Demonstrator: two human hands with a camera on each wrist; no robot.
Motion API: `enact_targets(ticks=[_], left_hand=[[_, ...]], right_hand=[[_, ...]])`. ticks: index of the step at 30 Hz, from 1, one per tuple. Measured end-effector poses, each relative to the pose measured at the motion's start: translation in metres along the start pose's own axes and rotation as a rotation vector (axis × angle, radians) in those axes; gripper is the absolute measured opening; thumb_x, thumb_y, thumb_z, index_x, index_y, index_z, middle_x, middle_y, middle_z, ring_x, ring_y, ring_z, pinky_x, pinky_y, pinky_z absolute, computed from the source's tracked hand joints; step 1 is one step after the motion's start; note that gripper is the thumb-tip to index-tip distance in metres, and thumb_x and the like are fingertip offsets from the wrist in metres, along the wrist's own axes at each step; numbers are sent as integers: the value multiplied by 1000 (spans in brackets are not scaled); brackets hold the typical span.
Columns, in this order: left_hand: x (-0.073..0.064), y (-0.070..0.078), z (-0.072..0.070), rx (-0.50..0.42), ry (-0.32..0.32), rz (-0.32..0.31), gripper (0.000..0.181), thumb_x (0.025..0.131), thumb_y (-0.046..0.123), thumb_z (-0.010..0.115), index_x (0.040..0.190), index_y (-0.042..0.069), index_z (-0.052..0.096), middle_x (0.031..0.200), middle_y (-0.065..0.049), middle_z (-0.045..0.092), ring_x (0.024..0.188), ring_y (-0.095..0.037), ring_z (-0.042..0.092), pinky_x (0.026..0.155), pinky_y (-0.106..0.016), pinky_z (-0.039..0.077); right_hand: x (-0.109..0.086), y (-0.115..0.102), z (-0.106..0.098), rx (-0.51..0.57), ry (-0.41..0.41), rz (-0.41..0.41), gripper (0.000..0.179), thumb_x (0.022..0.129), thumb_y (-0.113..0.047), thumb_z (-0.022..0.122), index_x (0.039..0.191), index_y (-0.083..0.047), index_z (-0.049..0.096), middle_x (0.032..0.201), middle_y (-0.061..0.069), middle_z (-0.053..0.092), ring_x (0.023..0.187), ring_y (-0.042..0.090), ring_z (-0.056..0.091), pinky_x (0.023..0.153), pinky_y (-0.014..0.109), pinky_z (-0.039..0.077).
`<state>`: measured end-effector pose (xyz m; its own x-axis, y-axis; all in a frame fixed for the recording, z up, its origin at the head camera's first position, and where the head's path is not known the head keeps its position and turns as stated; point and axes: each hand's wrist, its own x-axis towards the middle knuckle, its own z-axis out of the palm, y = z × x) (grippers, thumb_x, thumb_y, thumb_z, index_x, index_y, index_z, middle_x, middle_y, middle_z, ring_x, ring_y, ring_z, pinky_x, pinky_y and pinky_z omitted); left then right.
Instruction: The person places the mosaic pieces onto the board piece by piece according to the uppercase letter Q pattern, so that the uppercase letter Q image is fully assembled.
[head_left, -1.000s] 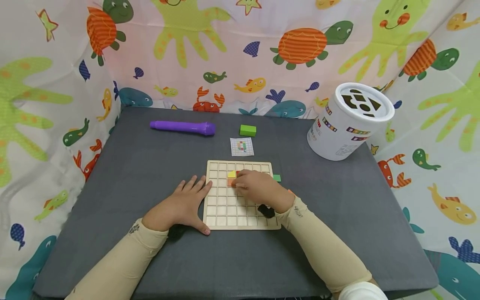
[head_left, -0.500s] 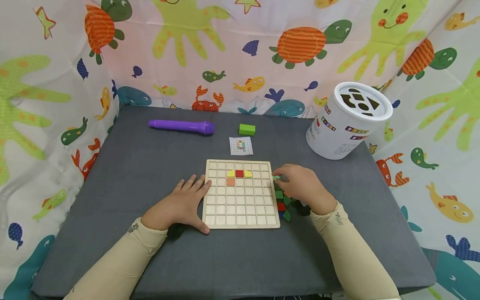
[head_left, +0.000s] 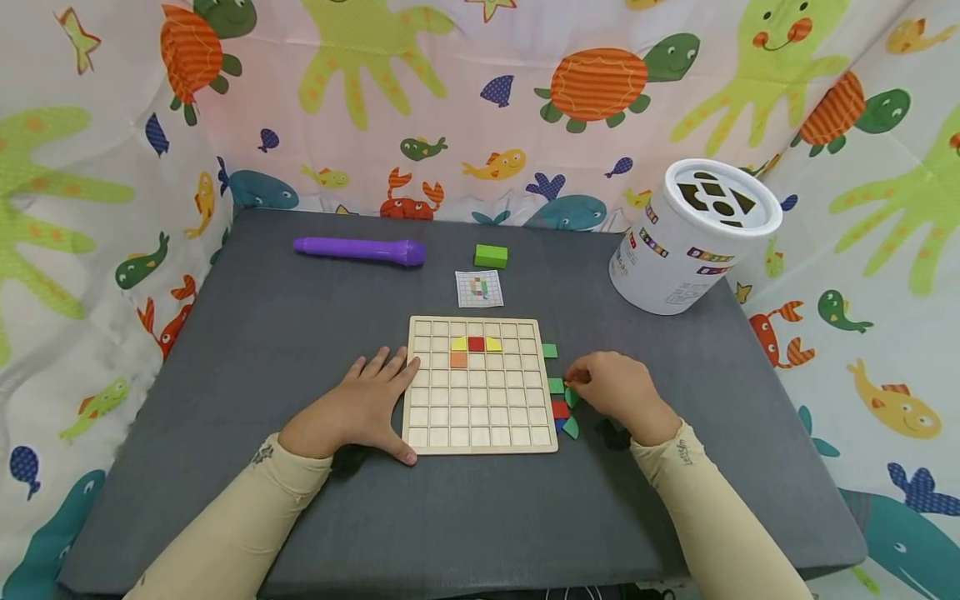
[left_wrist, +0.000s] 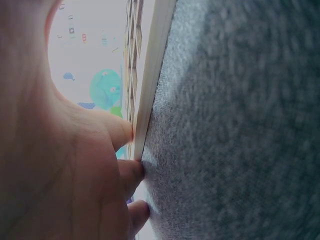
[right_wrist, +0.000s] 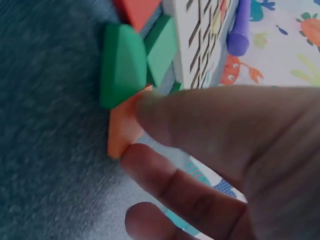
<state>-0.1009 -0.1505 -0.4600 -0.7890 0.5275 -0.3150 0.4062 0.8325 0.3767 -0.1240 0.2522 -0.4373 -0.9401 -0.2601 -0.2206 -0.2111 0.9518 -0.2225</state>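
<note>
A wooden grid board (head_left: 480,417) lies on the table. Its upper cells hold a red square (head_left: 476,344) between two yellow pieces (head_left: 492,344), with an orange square (head_left: 458,360) below the left one. Fingers spread, my left hand (head_left: 356,408) rests against the board's left edge. To the right of the board, my right hand (head_left: 618,387) pinches an orange block (right_wrist: 122,127) between thumb and forefinger, down at the table. That block touches a curved green block (right_wrist: 122,65); a green block (right_wrist: 162,50) and a red block (right_wrist: 137,10) lie close by.
Above the board lie a small pattern card (head_left: 479,289) and a lime green block (head_left: 491,256). A purple stick (head_left: 358,249) lies back left. Back right stands a white tub (head_left: 682,242) with a lid of shaped holes. Patterned cloth (head_left: 420,75) hangs around the table.
My right hand left the board's top cells, uncovering the right yellow piece, then moved right and down along the loose blocks to the orange one. My left hand stays at the board's edge.
</note>
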Motion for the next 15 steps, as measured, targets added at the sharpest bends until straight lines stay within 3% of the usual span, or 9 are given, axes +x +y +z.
enact_targets(ticks=[9,15], left_hand=[[0,-1,1,4,0,-8,153,59,80,91,172,7,18,176,-22,10,161,-48,5,123,-70,9],[1,-2,1,12,-5,-9,153,59,81,90,172,8,17,176,-21,10,161,-47,5,124,-69,9]], right_hand=[[-1,5,-3,-38,60,2,9,93,-15,82,98,-22,86,93,-3,76,74,15,62,66,44,57],[-2,7,-4,-44,51,22,11,93,-20,80,101,-22,87,90,-4,75,73,15,61,62,40,54]])
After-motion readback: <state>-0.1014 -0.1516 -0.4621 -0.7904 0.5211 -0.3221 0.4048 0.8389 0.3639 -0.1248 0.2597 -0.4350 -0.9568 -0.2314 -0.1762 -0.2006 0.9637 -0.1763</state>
